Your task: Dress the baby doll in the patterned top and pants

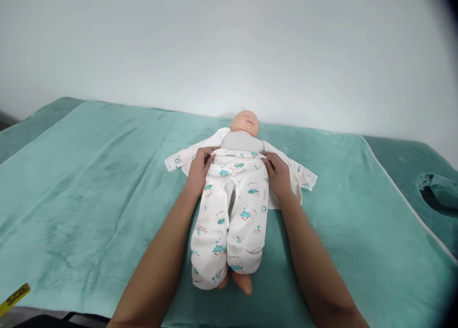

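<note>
On its back lies a baby doll (244,122), head toward the wall and feet toward me. White baby pants (246,213) printed with teal houses and animals cover its legs and reach up to its belly. My left hand (201,168) grips the waistband at one side, fingers closed on the cloth. At the opposite side my right hand (278,173) pinches the same waistband. A matching white baby shirt (304,175) lies spread open beneath the doll, its sleeves stretched out to both sides. Grey fabric (240,141) shows on the doll's chest. Both doll feet poke out of the pant legs.
A teal plush sheet (89,199) covers the bed, with a few creases on the left. Behind it rises a pale wall (222,46). A dark opening (438,194) shows at the far right. Yellow tape (14,299) is at the lower left.
</note>
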`<state>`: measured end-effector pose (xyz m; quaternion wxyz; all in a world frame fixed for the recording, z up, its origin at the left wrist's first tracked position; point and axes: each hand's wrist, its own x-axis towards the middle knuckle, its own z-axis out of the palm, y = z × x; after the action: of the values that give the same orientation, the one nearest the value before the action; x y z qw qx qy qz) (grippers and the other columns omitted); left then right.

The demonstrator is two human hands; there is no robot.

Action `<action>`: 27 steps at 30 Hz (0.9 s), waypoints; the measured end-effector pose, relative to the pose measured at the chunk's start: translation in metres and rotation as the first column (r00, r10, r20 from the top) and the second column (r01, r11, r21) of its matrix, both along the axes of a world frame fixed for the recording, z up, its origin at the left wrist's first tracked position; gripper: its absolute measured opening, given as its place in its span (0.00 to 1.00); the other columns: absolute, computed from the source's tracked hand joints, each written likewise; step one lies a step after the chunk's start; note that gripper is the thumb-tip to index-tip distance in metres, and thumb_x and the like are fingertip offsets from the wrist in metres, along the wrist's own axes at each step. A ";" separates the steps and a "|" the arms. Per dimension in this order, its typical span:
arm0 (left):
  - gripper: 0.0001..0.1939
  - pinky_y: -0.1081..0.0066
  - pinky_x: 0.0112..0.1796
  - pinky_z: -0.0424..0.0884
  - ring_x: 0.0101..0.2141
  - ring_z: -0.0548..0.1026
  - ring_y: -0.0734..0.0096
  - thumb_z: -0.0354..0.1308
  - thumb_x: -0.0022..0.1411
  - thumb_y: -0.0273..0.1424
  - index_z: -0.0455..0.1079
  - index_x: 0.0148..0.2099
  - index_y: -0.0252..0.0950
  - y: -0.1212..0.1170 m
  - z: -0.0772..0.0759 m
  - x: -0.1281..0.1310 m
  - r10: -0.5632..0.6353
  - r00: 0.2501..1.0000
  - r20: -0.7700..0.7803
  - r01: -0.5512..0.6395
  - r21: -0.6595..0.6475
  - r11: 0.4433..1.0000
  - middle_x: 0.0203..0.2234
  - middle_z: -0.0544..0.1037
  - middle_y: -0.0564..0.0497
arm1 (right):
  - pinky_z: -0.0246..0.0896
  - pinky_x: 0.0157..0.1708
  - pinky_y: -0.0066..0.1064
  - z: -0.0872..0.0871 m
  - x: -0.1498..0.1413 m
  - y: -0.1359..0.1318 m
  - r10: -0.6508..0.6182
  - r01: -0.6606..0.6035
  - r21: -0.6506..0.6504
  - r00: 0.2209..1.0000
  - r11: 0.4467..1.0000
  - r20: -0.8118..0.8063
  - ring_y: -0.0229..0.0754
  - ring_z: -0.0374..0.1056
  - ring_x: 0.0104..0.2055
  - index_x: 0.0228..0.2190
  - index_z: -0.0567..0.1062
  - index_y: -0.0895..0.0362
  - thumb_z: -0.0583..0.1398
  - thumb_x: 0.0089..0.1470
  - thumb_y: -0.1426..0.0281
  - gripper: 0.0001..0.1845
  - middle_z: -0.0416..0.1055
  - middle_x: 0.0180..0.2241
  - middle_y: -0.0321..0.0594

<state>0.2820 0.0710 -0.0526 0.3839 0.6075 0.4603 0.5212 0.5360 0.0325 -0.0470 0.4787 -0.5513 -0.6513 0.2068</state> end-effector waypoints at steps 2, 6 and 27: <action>0.08 0.70 0.39 0.63 0.37 0.73 0.64 0.60 0.63 0.36 0.64 0.39 0.41 0.010 0.001 0.004 0.118 0.993 -0.028 -0.118 -0.027 0.993 0.33 0.76 0.52 | 0.59 0.41 0.38 -0.001 -0.004 0.007 -0.123 0.121 -0.074 0.992 0.990 -0.014 0.47 0.67 0.38 0.33 0.74 0.51 0.53 0.62 0.56 0.15 0.75 0.35 0.39; 0.10 0.71 0.33 0.57 0.31 0.69 0.64 0.63 0.59 0.31 0.63 0.36 0.41 0.027 0.003 0.013 0.263 0.961 -0.085 -0.267 -0.032 0.963 0.25 0.71 0.54 | 0.53 0.36 0.35 -0.007 -0.008 0.024 -0.304 0.301 -0.152 0.953 0.941 0.005 0.45 0.62 0.33 0.26 0.68 0.51 0.52 0.61 0.54 0.18 0.70 0.28 0.37; 0.10 0.69 0.40 0.69 0.37 0.73 0.68 0.58 0.60 0.32 0.70 0.44 0.38 0.002 -0.007 0.016 0.344 0.923 -0.171 -0.335 0.082 0.939 0.35 0.75 0.51 | 0.60 0.37 0.32 -0.013 -0.014 0.006 -0.309 0.319 0.074 0.944 0.945 -0.117 0.39 0.62 0.35 0.34 0.67 0.52 0.57 0.56 0.66 0.04 0.65 0.35 0.35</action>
<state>0.2979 0.0725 -0.0596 0.2283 0.5735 0.5784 0.5333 0.5225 0.0389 -0.0605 0.5637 -0.6139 -0.5381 0.1258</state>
